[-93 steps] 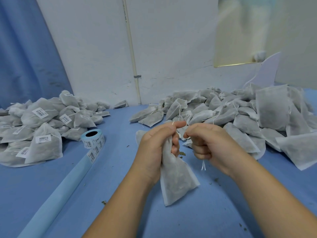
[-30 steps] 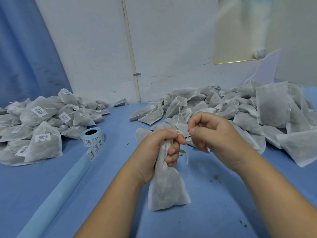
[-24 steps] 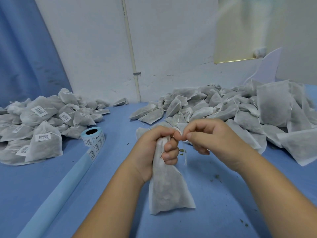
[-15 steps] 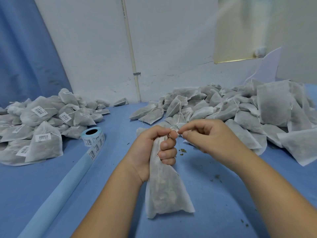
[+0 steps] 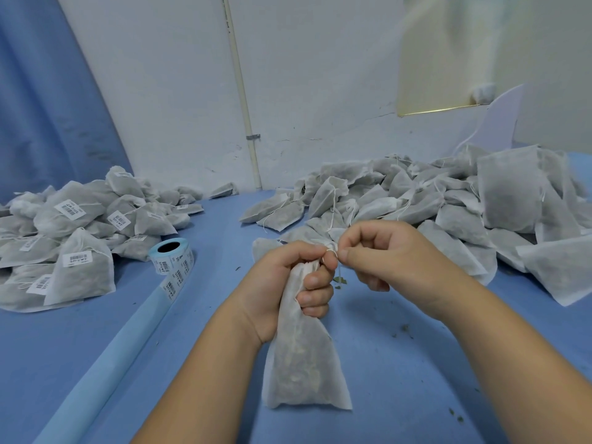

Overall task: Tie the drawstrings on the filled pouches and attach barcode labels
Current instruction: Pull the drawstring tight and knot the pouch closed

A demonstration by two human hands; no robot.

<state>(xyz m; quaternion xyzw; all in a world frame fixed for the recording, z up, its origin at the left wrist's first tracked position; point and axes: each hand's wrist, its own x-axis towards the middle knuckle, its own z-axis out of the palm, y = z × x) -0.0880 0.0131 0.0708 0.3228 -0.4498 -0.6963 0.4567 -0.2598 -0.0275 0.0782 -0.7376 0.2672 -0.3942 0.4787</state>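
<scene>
Pouch [image 5: 301, 363], filled, grey-white mesh: held upright at the centre of the blue table [image 5: 64, 347], bottom edge down at the surface, neck gathered.

Far left: pile of tied pouches [image 5: 73, 235] bearing white barcode labels.

Just right of that pile: label roll [image 5: 171, 256] on a blue core, lying on the table. Its strip of labels trails toward the camera onto a long pale-blue backing strip [image 5: 105, 363].

Centre-left: left hand [image 5: 282, 283] grips the neck of the pouch, fingers curled tight round the bunched fabric.

Between the hands: thin white drawstring [image 5: 331, 248], looped at the tip of the left forefinger. Whether a knot has formed cannot be told.

Centre-right: right hand [image 5: 394, 261] meets the left at the fingertips. Thumb and forefinger are pinched on the drawstring, the other fingers curled in.

Right: large heap of filled pouches [image 5: 448, 200] with loose strings, well apart from the labelled pile.

Small dark flecks [image 5: 339, 280] lie on the table near the hands.
</scene>
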